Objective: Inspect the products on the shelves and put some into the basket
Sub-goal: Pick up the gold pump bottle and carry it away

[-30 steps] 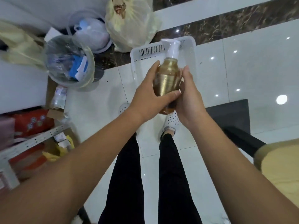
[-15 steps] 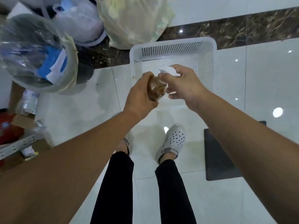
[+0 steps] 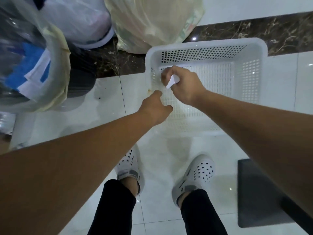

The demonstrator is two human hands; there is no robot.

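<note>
The right hand (image 3: 183, 85) gripped a white pump (image 3: 172, 82) over the basket (image 3: 206, 44). The left hand (image 3: 155, 108) hovered beside it, fingers loosely curled, holding nothing.

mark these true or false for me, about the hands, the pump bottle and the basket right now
1. The right hand grips the white pump head of the bottle over the white basket. True.
2. The left hand is wrapped round the bottle's gold body. False: it holds nothing, and the body is hidden under the right hand.
3. The basket stands on the tiled floor in front of the person's feet. True.
4. The basket is already full of products. False: only its perforated bottom shows, apart from the bottle going in.
5. The yellowish plastic bag lies inside the basket. False: it sits beyond the far rim.
</note>
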